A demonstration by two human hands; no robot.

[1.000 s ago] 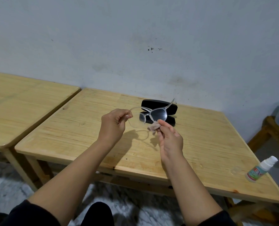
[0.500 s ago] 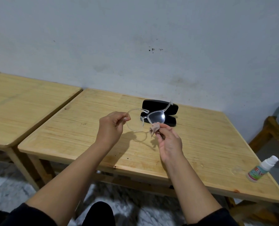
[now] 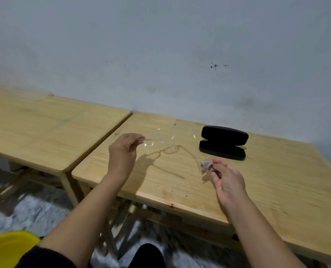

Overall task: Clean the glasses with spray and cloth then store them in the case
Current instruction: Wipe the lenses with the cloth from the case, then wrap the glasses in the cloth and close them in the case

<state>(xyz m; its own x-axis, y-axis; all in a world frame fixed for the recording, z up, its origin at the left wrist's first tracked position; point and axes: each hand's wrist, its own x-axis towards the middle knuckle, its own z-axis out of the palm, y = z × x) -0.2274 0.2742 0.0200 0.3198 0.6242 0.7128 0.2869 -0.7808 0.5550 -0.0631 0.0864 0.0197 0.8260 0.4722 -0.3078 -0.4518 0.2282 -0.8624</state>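
Glasses, clear-framed plastic point(image 3: 165, 141), pinched by one temple in my left hand point(image 3: 124, 151) mid-frame, my right hand point(image 3: 227, 182) pinching crumpled grey cloth point(image 3: 206, 165) apart, probably freeing them for open black oval case point(image 3: 223, 143), right of centre.

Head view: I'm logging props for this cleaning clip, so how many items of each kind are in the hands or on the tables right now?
Clear-framed glasses, in the left hand: 1
Cleaning cloth, in the right hand: 1
Black glasses case, open on the right table: 1
Wooden tables: 2
Spray bottle: 0 in view
Total: 5
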